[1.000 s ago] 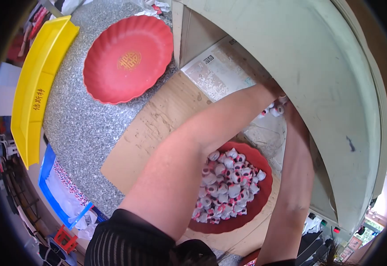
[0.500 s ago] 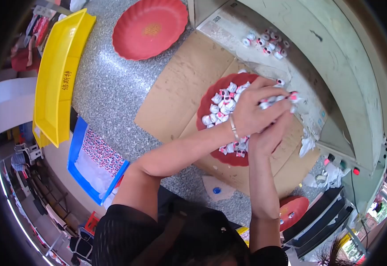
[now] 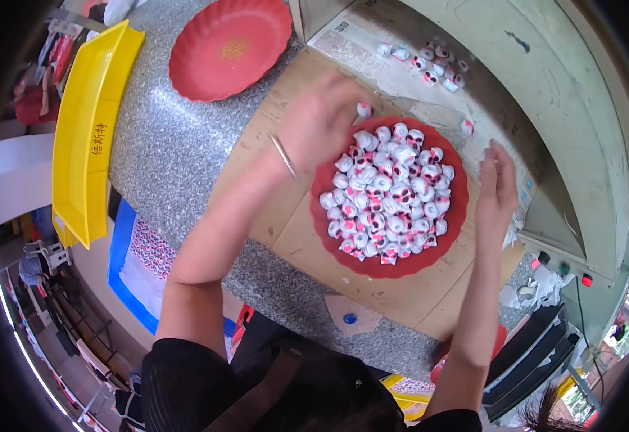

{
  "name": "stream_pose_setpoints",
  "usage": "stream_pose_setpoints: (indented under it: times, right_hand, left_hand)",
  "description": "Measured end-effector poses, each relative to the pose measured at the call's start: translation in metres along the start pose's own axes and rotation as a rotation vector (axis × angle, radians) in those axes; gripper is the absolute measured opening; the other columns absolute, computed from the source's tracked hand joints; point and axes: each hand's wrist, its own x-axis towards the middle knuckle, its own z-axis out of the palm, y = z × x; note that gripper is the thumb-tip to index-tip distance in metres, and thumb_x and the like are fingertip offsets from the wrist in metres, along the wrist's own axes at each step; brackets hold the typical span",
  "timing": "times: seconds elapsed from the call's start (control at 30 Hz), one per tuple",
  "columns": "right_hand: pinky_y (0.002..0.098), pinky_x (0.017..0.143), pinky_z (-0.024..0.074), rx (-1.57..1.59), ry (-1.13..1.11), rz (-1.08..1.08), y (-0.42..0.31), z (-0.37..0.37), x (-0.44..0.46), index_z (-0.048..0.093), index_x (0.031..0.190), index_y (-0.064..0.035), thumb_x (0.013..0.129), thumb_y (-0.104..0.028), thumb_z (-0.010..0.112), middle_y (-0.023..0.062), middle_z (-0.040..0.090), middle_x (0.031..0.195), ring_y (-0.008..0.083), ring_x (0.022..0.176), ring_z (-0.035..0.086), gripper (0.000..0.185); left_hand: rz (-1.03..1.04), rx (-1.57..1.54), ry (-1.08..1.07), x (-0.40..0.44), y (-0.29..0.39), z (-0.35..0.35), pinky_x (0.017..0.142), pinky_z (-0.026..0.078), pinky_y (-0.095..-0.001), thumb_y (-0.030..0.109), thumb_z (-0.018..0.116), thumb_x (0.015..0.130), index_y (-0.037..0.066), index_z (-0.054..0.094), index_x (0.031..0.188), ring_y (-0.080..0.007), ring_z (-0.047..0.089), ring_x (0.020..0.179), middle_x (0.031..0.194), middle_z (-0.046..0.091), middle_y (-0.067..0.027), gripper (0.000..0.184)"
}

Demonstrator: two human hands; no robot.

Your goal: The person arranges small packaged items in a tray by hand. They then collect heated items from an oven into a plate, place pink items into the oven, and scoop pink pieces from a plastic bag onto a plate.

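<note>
White-and-pink pieces (image 3: pixel 394 205) lie heaped in a red scalloped dish (image 3: pixel 460 198), on cardboard (image 3: pixel 419 299). The left hand (image 3: pixel 323 119) blurs beside a stray piece (image 3: pixel 364 110) — its grip I cannot tell. The right hand (image 3: pixel 496 183) has its grip loosely spread, seemingly empty. Apparently between grasps; picking up that stray would call for a light pinch clear of the rim.

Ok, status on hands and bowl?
Left hand blurred, grip unclear. Right hand open beside red bowl. Bowl heaped with white-and-pink pieces, nothing covering it; loose pieces beyond.
</note>
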Motion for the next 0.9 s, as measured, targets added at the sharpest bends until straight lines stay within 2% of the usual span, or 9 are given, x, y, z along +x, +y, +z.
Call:
stream_pose_setpoints:
  times: [0.1, 0.2, 0.37, 0.43, 0.47, 0.53, 0.57, 0.8, 0.9]
  right_hand:
    - [0.0289, 0.078, 0.0466, -0.149, -0.029, -0.107, 0.030, 0.006, 0.050, 0.056, 0.121, -0.0108, 0.089, -0.016, 0.059, 0.0085, 0.050, 0.116, 0.0148, 0.088, 0.054, 0.033]
    - [0.0236, 0.067, 0.0443, -0.403, -0.291, -0.520, 0.056, 0.022, 0.080, 0.058, 0.106, -0.0105, 0.086, -0.008, 0.060, 0.0083, 0.052, 0.104, 0.0139, 0.077, 0.053, 0.020]
    - [0.0290, 0.059, 0.0424, -0.177, -0.175, -0.130, 0.107, 0.019, 0.128, 0.058, 0.102, -0.0071, 0.092, -0.015, 0.055, 0.0032, 0.056, 0.082, 0.0118, 0.065, 0.048, 0.013]
    - [0.0291, 0.062, 0.0423, -0.418, 0.207, -0.244, 0.146, 0.021, 0.176, 0.060, 0.105, -0.0055, 0.093, -0.028, 0.054, 0.0023, 0.059, 0.088, 0.0101, 0.068, 0.050, 0.026]
    - [0.0291, 0.062, 0.0423, -0.418, 0.208, -0.245, 0.123, 0.026, 0.183, 0.060, 0.105, -0.0055, 0.093, -0.028, 0.054, 0.0023, 0.059, 0.088, 0.0101, 0.068, 0.050, 0.026]
    - [0.0310, 0.071, 0.0441, 0.029, 0.192, 0.255, 0.051, 0.035, 0.183, 0.057, 0.116, -0.0063, 0.090, -0.038, 0.056, 0.0043, 0.062, 0.100, 0.0137, 0.081, 0.054, 0.041]
    - [0.0310, 0.071, 0.0441, 0.028, 0.196, 0.257, 0.050, 0.042, 0.183, 0.057, 0.116, -0.0063, 0.090, -0.038, 0.056, 0.0043, 0.062, 0.100, 0.0137, 0.081, 0.054, 0.041]
    - [0.0354, 0.090, 0.0405, -0.240, -0.261, -0.238, 0.054, 0.083, 0.190, 0.051, 0.123, -0.0032, 0.086, -0.036, 0.061, 0.0103, 0.056, 0.119, 0.0237, 0.108, 0.051, 0.050]
    - [0.0366, 0.096, 0.0394, -0.324, -0.383, -0.390, 0.037, 0.092, 0.184, 0.049, 0.125, -0.0023, 0.085, -0.035, 0.062, 0.0119, 0.054, 0.124, 0.0265, 0.115, 0.050, 0.053]
  left_hand:
    - [-0.053, 0.165, -0.177, 0.016, -0.038, -0.014, 0.075, 0.050, -0.0324, -0.011, 0.054, 0.073, 0.008, 0.063, 0.102, -0.0253, 0.058, 0.093, 0.105, 0.056, -0.0094, 0.036]
    - [0.126, 0.046, -0.364, 0.019, -0.068, 0.009, 0.077, 0.050, -0.0355, -0.005, 0.062, 0.073, 0.009, 0.063, 0.093, -0.0248, 0.057, 0.098, 0.103, 0.055, -0.0080, 0.025]
    - [0.247, 0.069, -0.422, 0.037, -0.078, 0.021, 0.076, 0.048, -0.0379, 0.006, 0.065, 0.073, 0.007, 0.055, 0.081, -0.0282, 0.057, 0.093, 0.096, 0.052, -0.0076, 0.013]
    - [0.208, 0.081, -0.488, 0.044, -0.072, 0.018, 0.073, 0.047, -0.0390, 0.009, 0.067, 0.072, 0.007, 0.052, 0.076, -0.0288, 0.057, 0.087, 0.089, 0.052, -0.0079, 0.016]
    - [0.186, 0.130, -0.506, 0.048, -0.067, 0.017, 0.070, 0.046, -0.0402, 0.011, 0.067, 0.071, 0.007, 0.048, 0.074, -0.0298, 0.057, 0.082, 0.085, 0.051, -0.0084, 0.019]
    - [0.175, 0.176, -0.517, 0.053, -0.066, 0.023, 0.070, 0.047, -0.0407, 0.011, 0.066, 0.073, 0.008, 0.049, 0.079, -0.0307, 0.057, 0.082, 0.085, 0.051, -0.0089, 0.018]
    - [0.165, 0.229, -0.523, 0.055, -0.065, 0.025, 0.069, 0.047, -0.0412, 0.012, 0.066, 0.074, 0.010, 0.051, 0.083, -0.0316, 0.057, 0.081, 0.086, 0.051, -0.0093, 0.017]
    - [0.306, 0.131, 0.102, 0.114, -0.092, 0.026, 0.084, 0.045, -0.0414, 0.017, 0.055, 0.085, 0.008, 0.052, 0.118, -0.0369, 0.052, 0.099, 0.104, 0.053, -0.0197, 0.035]
    - [0.375, 0.226, -0.034, 0.135, -0.090, 0.057, 0.089, 0.043, -0.0431, 0.027, 0.056, 0.084, 0.007, 0.052, 0.121, -0.0369, 0.052, 0.103, 0.112, 0.056, -0.0204, 0.042]
